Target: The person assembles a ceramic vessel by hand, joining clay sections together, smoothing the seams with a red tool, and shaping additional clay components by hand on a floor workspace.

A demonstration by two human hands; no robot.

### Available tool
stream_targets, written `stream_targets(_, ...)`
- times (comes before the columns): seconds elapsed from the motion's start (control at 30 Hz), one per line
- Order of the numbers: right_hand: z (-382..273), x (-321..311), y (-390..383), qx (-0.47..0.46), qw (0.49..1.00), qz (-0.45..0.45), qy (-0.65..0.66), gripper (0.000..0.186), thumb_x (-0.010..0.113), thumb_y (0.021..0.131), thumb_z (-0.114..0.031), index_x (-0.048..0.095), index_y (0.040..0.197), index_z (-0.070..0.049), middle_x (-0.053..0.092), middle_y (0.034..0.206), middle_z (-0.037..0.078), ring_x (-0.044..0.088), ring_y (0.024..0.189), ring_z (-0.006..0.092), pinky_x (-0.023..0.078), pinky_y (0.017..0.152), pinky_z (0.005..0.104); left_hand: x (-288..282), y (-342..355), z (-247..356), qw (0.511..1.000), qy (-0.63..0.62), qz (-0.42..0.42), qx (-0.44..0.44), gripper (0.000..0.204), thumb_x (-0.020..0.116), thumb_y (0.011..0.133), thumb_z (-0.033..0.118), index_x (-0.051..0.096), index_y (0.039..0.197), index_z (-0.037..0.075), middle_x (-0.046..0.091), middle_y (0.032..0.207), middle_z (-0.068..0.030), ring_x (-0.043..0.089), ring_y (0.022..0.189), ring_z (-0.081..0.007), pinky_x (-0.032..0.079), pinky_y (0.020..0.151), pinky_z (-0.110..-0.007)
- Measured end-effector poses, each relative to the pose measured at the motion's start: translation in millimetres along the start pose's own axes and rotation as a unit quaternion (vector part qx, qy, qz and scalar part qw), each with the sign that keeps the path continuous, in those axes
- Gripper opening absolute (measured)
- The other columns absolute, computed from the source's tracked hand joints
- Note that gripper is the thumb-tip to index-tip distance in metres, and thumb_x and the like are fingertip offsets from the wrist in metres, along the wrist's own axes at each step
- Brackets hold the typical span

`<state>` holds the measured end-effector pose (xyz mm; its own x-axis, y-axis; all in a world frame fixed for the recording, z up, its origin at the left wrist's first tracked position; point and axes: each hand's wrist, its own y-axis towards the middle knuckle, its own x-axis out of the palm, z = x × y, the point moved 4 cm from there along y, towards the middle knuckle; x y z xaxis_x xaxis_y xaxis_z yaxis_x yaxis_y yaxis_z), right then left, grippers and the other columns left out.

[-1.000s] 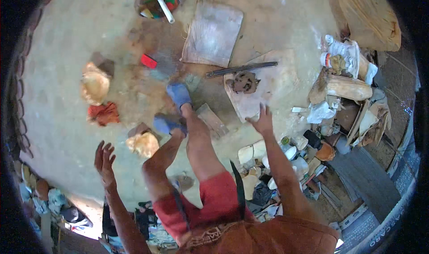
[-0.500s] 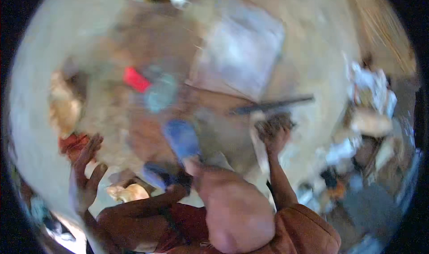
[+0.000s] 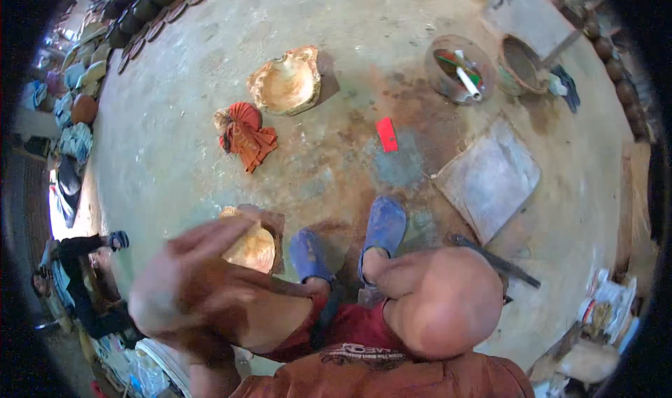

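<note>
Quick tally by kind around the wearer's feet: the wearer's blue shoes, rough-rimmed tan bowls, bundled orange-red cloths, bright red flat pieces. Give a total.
Blue shoes: 2
Rough-rimmed tan bowls: 2
Bundled orange-red cloth: 1
Bright red flat piece: 1
Total: 6

The floor looks matt and rough, the bundle wrinkled cloth, the block smooth plastic, the clogs matt rubber; the near bowl appears smooth inside, the far bowl rough-rimmed.
</note>
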<state>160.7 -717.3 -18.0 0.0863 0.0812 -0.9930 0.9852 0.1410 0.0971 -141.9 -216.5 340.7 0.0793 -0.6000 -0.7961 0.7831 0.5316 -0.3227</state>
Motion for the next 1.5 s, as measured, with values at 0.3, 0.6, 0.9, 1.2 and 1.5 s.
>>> stream_targets(0.3, 62.8, 19.7, 16.7, 0.037, 0.990, -0.041, 0.129, 0.118, 0.080, 0.067, -0.070, 0.034, 0.161, -0.015, 0.035, 0.158, 0.031, 0.036, 0.142, 0.0502, 0.027, 0.120, 0.0607, -16.4, 38.2, -107.1, 0.914, -0.363, 0.165, 0.083, 0.059, 0.018, 0.110, 0.015, 0.002, 0.165, 0.004, -0.001, 0.169, -0.0314, 0.006, 0.156, -0.0494, 0.019, 0.126, -0.063)
stream_targets(0.6, 76.9, 10.6, -4.0, 0.326, 0.927, -0.098, 0.154, 0.130, 0.085, 0.056, -0.075, 0.041, 0.158, -0.008, 0.014, 0.167, 0.030, 0.038, 0.145, 0.0513, 0.042, 0.114, 0.0542, 0.7, 55.2, -17.8, 0.988, 0.024, 0.008, 0.153, 0.080, 0.047, 0.105, 0.039, 0.008, 0.164, 0.002, 0.027, 0.167, -0.0206, 0.032, 0.153, -0.0338, 0.026, 0.126, -0.048)
stream_targets(0.9, 77.0, 24.3, 22.6, 0.320, 0.932, -0.078, 0.154, 0.093, 0.083, 0.064, -0.050, 0.056, 0.148, -0.019, 0.040, 0.158, 0.021, 0.054, 0.133, 0.0443, 0.047, 0.109, 0.0519, 37.5, 74.3, 58.9, 0.982, 0.019, -0.026, 0.186, 0.076, 0.058, 0.103, 0.041, 0.032, 0.157, -0.007, 0.051, 0.151, -0.0265, 0.049, 0.142, -0.0345, 0.035, 0.121, -0.046)
stream_targets(1.2, 121.1, 27.2, 13.4, 0.262, 0.947, -0.007, 0.187, 0.087, 0.082, 0.062, -0.048, 0.063, 0.140, -0.018, 0.053, 0.146, 0.021, 0.053, 0.133, 0.0390, 0.044, 0.112, 0.0509, 52.3, 84.0, 67.4, 0.982, -0.026, -0.056, 0.178, 0.073, 0.070, 0.096, 0.029, 0.042, 0.151, -0.009, 0.056, 0.147, -0.0248, 0.051, 0.141, -0.0341, 0.038, 0.119, -0.045)
stream_targets(1.5, 114.8, 25.8, 31.4, 0.215, 0.952, -0.131, 0.174, 0.107, 0.086, 0.065, -0.061, 0.048, 0.151, -0.010, 0.038, 0.157, 0.028, 0.041, 0.145, 0.0439, 0.038, 0.117, 0.0524, 3.1, 92.5, 23.0, 0.993, 0.017, 0.012, 0.118, 0.076, 0.070, 0.095, 0.041, 0.043, 0.157, 0.006, 0.056, 0.151, -0.0129, 0.054, 0.137, -0.0286, 0.038, 0.116, -0.044)
